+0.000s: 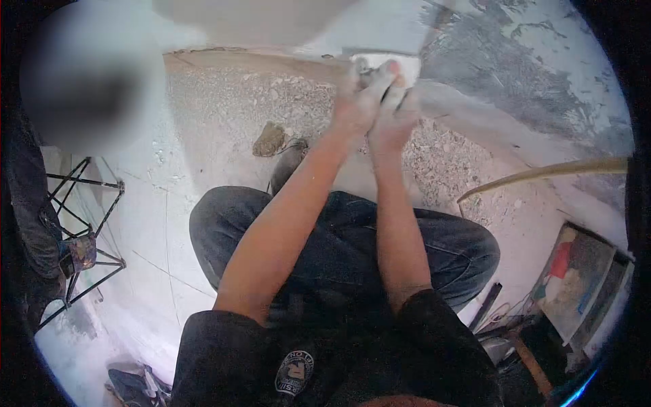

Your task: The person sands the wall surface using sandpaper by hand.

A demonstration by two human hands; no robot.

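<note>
Both my hands are stretched out ahead at the foot of the wall, close together on a flat white piece (411,65) with a straight upper edge. My left hand (357,102) is closed at its left side, and my right hand (395,117) is closed beside it from below. Whitish dust covers the fingers, and motion smears them a little. The piece lies against the lower wall (298,34); whether it is a scraper or a sanding block I cannot make out. Below the hands is rubble-strewn ground (298,102).
A brown stone-like lump (270,140) lies by my shoe (288,166). A yellowish curved strip (542,178) comes in from the right. Lower right stands a box-like container (569,278) with mixed items. At left are a black metal frame stand (88,230) and dark clothing (27,217).
</note>
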